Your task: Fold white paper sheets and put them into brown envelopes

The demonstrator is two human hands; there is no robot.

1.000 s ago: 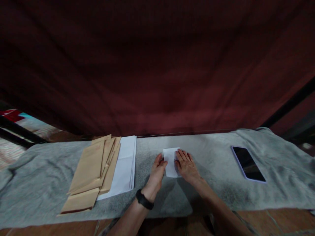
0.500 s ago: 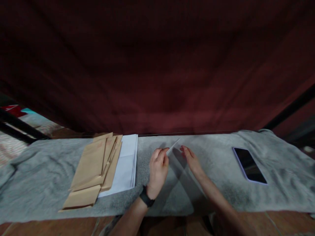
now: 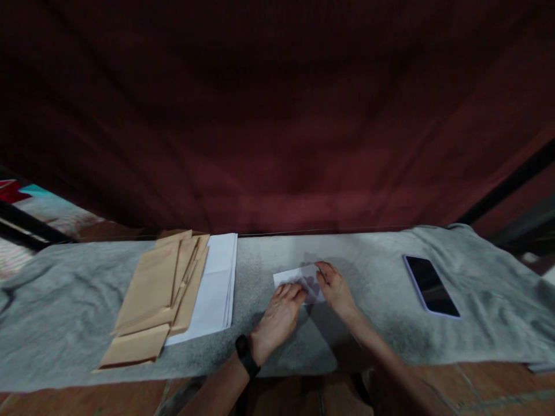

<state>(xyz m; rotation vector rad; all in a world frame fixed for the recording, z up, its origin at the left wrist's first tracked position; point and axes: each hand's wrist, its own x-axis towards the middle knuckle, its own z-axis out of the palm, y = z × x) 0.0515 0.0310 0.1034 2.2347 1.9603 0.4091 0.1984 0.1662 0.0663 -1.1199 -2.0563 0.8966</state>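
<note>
My left forearm comes up from the bottom edge and slants inward to the right, a black wristband (image 3: 247, 356) round the wrist, and my left hand (image 3: 280, 312) lies low, back upward, with its fingers pointing away from me. Those fingers are unclenched, slightly bent and close together, and they rest across the near part of a small white paper (image 3: 284, 279), covering its lower left portion. My right forearm slants in from the lower right, the wrist nearly straight, so that my right hand (image 3: 337, 290) meets the paper's right edge from the side. Its fingers are partly curled, their tips at the upper right corner; I cannot tell whether finger and thumb pinch the paper there or merely touch it. The paper lies between my two hands on the grey cloth (image 3: 364, 254), its far edge rising a little towards the right, and the shadows of my fingers fall over it. Well off to my left sit the brown envelopes (image 3: 150, 277), overlapping the white sheets (image 3: 214, 289), and well off to my right a phone (image 3: 431, 286) lies on the cloth, dark screen up.
</note>
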